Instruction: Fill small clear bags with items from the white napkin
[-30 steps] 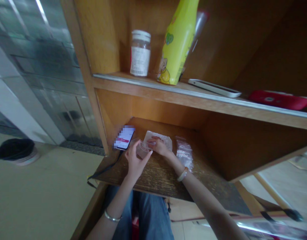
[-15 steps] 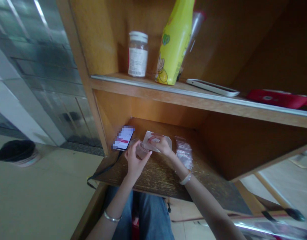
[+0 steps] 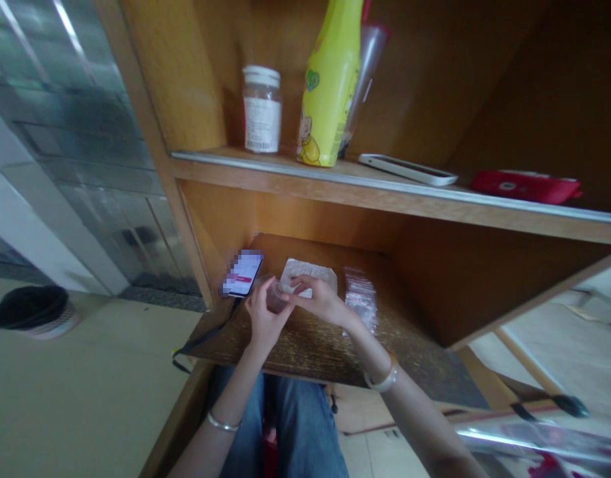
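Observation:
My left hand (image 3: 263, 318) holds a small clear plastic bag (image 3: 275, 295) over the wooden desk (image 3: 305, 348). My right hand (image 3: 321, 301) pinches at the mouth of that bag, fingertips meeting the left hand's; whether it holds anything small is too blurred to tell. Just behind the hands lies a white sheet (image 3: 309, 273) with small items on it. A stack of clear zip bags (image 3: 361, 302) lies to the right of my right hand. A lit phone (image 3: 242, 273) with a cable lies to the left.
The shelf above carries a glass jar (image 3: 261, 109), a yellow bottle (image 3: 329, 86), a white phone (image 3: 407, 170) and a red case (image 3: 527, 186). A black bin (image 3: 29, 311) stands on the floor at left. Wooden walls close in the desk's back and right.
My right hand has lifted off the white sheet and come left and nearer, meeting the bag in my left hand. The view has shifted slightly to the right.

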Demonstrator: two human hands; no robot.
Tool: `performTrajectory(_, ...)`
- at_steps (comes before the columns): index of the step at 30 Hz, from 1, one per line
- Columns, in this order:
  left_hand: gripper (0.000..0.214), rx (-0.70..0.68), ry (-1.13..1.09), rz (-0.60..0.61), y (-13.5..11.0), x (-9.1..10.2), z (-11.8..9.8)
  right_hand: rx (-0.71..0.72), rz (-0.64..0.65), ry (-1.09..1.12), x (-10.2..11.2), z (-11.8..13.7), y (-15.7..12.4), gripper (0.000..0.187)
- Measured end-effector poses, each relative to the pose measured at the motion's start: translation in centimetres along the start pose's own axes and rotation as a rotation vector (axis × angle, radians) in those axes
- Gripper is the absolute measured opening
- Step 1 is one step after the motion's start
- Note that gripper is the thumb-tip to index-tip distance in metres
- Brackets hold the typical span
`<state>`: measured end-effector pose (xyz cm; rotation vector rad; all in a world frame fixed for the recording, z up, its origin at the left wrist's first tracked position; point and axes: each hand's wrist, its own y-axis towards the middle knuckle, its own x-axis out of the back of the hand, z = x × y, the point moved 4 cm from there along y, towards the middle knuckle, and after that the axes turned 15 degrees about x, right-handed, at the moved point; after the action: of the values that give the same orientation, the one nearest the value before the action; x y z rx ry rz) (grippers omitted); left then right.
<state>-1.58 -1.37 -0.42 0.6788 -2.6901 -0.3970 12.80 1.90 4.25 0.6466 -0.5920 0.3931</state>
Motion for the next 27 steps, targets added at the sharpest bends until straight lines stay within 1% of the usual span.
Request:
performTrajectory(1, 0.053, 0.002, -0.047, 0.02, 0.0, -0.1, 0.1, -0.011, 0.004, 0.024, 0.0, -0.1, -0.4, 0.031)
performTrajectory(4, 0.058, 0.039, -0.149, 0.11, 0.1, -0.6, 0.4, -0.008, 0.013, 0.076, 0.2, -0.3, -1.1, 0.022)
performTrajectory(6, 0.063, 0.087, -0.194, 0.182, 0.1, -1.0, 0.6, -0.007, -0.021, 0.096, 0.6, -0.6, -1.3, 0.021)
performTrajectory(7, 0.061, 0.114, -0.229, 0.214, 0.1, -1.1, 0.7, -0.012, -0.059, 0.101, 0.9, -0.8, -1.5, 0.021)
performTrajectory(9, 0.048, 0.187, -0.323, 0.249, 0.1, -1.1, 1.1, -0.034, -0.143, 0.107, 1.6, -1.2, -1.9, 0.02)
performTrajectory(11, 0.033, 0.263, -0.392, 0.255, 0.1, -0.9, 1.6, -0.054, -0.189, 0.125, 2.0, -1.6, -2.5, 0.02)
performTrajectory(14, 0.029, 0.314, -0.394, 0.28, -0.1, -0.7, 1.8, -0.081, -0.199, 0.176, 2.0, -2.0, -3.5, 0.022)
performTrajectory(19, 0.032, 0.366, -0.41, 0.372, -0.9, -1.0, 1.4, -0.12, -0.237, 0.249, 1.6, -2.1, -5.2, 0.025)
performTrajectory(22, 0.032, 0.388, -0.418, 0.403, -1.2, -1.2, 1.0, -0.109, -0.278, 0.245, 1.7, -1.7, -5.9, 0.024)
performTrajectory(27, 0.03, 0.374, -0.451, 0.45, -1.5, -1.4, 0.1, -0.069, -0.341, 0.196, 2.3, -0.9, -7.0, 0.022)
